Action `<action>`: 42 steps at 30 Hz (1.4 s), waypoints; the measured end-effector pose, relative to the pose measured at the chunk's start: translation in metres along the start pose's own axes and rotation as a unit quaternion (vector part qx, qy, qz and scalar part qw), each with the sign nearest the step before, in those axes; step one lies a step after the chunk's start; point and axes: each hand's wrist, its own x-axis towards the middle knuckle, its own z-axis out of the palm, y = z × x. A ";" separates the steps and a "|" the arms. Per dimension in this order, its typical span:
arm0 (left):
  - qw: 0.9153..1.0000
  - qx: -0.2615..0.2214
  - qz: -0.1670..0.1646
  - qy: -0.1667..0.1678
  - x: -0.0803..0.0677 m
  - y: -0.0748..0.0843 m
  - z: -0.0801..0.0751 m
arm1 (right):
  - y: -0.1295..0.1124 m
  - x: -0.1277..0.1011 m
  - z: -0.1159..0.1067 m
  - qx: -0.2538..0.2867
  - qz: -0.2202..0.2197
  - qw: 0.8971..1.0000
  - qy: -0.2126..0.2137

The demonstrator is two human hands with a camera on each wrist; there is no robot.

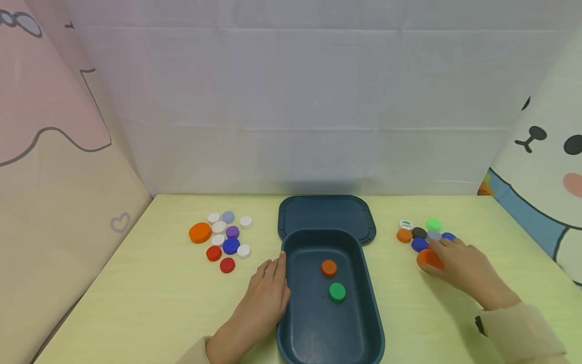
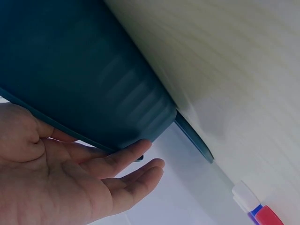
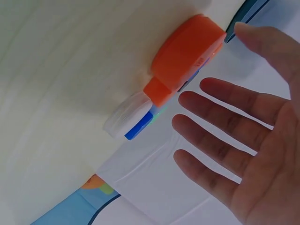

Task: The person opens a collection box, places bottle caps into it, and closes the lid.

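Your left hand point(image 1: 265, 293) rests open vs. the bin point(image 1: 313, 323); right hand point(image 1: 459, 265), fingers spread, hovers over big orange cap point(image 1: 427, 259), gripping nothing.

Open counter point(image 1: 150, 303) ran wide along the near-left, between left cap cluster point(image 1: 223, 240) and edge. Centre was blocked by the dark tub point(image 1: 291, 303) with its lid point(image 1: 327, 212) butted against the far end. Left hand point(image 1: 265, 296) lay flat against the tub's left wall, closing that side. Right cap cluster point(image 1: 423, 235) was crowded, with right hand point(image 1: 459, 265) over it, fingers point(image 3: 220, 93) spread just off the large orange cap point(image 3: 187, 51). Clear strip was left between tub and right cluster. Backdrop walls closed off the far, left and right.
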 end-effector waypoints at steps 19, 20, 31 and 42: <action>1.000 0.003 -0.001 -0.003 0.000 0.001 0.000 | 0.009 -0.002 0.012 0.019 0.009 0.999 -0.026; 1.000 0.003 0.001 -0.001 0.000 0.000 0.000 | 0.009 -0.002 0.012 0.019 0.010 0.999 -0.028; 1.000 0.000 0.010 0.011 0.001 0.000 0.001 | 0.008 -0.001 0.013 0.031 0.011 0.999 -0.027; 1.000 0.006 0.016 0.024 0.000 -0.001 0.003 | -0.004 0.002 0.002 0.031 -0.002 0.999 0.026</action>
